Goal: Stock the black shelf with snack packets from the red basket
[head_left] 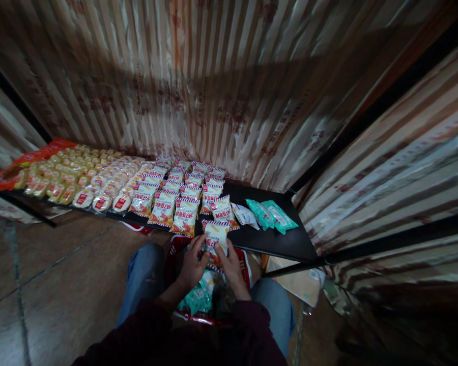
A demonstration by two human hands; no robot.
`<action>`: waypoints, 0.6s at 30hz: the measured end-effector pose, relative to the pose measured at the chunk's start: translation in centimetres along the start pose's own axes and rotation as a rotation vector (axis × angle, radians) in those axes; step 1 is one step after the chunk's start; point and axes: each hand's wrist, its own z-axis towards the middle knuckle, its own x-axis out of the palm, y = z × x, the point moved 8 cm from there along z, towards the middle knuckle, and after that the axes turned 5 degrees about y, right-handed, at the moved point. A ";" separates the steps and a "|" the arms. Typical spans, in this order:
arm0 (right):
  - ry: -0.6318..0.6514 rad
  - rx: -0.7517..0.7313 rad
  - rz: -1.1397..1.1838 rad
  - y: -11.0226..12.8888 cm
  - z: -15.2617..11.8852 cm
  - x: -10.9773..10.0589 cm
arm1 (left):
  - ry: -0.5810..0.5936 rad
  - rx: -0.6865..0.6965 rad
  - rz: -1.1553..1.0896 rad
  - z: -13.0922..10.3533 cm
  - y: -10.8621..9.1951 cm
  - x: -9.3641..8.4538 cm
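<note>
A white and orange snack bag (216, 235) with red lettering is between my two hands at the front edge of the black shelf. My left hand (193, 263) grips its left side, and my right hand (230, 264) has its right side. Just beyond it lies another snack bag (222, 209) of the same kind. Several more stand in rows to the left, such as the front snack bag (184, 216). Below my hands, between my knees, sits a red basket (246, 269) holding teal packets (198, 299).
On the black shelf (286, 246), a white and blue packet (245, 216) and teal packets (278, 216) lie at right. Round wrapped cakes (101, 202), yellow packets (57, 190) and an orange bag (7, 175) fill the left. Striped curtain (198, 86) and dark frame bars (351, 239) enclose it.
</note>
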 end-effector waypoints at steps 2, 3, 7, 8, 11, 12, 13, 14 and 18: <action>0.038 -0.015 -0.034 0.5 0.9 0.5 | -0.012 0.046 0.042 0.5 -0.5 -0.3; 0.052 -0.017 -0.038 0.6 1.4 0.7 | -0.022 0.063 0.058 0.7 -0.6 -0.4; 0.095 -0.020 -0.002 0.6 3.4 1.2 | -0.050 0.087 0.079 1.7 -0.4 -0.8; 0.099 -0.018 0.003 0.6 3.8 1.2 | -0.055 0.084 0.077 1.9 -0.3 -0.9; 0.091 -0.015 -0.012 0.7 5.0 1.3 | -0.076 0.072 0.061 2.6 0.1 -1.1; 0.086 -0.017 -0.020 0.7 5.4 1.3 | -0.079 0.067 0.055 2.8 0.1 -1.1; 0.087 -0.018 -0.020 0.8 5.7 1.3 | -0.081 0.061 0.049 3.0 0.2 -1.1; 0.096 -0.020 -0.008 0.8 6.0 1.4 | -0.081 0.054 0.044 3.2 0.1 -1.1; 0.141 -0.035 0.080 0.5 6.9 1.8 | -0.077 0.023 0.040 4.1 0.2 -0.9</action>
